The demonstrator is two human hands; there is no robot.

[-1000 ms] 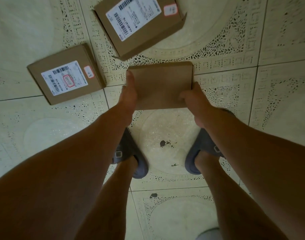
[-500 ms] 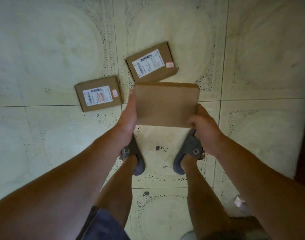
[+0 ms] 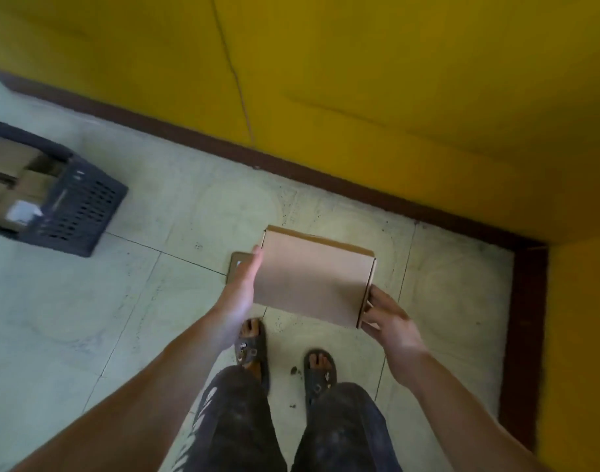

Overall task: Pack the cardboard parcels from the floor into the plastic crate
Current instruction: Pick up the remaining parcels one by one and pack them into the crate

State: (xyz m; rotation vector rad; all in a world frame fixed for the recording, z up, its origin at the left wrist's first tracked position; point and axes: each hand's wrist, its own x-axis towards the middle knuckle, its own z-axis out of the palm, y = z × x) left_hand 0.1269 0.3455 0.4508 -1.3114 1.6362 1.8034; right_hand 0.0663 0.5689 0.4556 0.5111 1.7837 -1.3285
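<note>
I hold a plain brown cardboard parcel above the floor, in front of my feet. My left hand presses flat against its left side with straight fingers. My right hand grips its near right corner with curled fingers. A second parcel lies on the tiles, mostly hidden behind my left hand. The dark plastic crate stands at the far left, apart from me, with cardboard parcels inside it.
A yellow wall with a dark skirting board runs across the back and turns down the right side. My sandalled feet stand on pale patterned floor tiles.
I have straightened up and the view has swung: the parcel has risen with both hands, the two labelled parcels have left the view, and the crate and the wall have come into sight.
</note>
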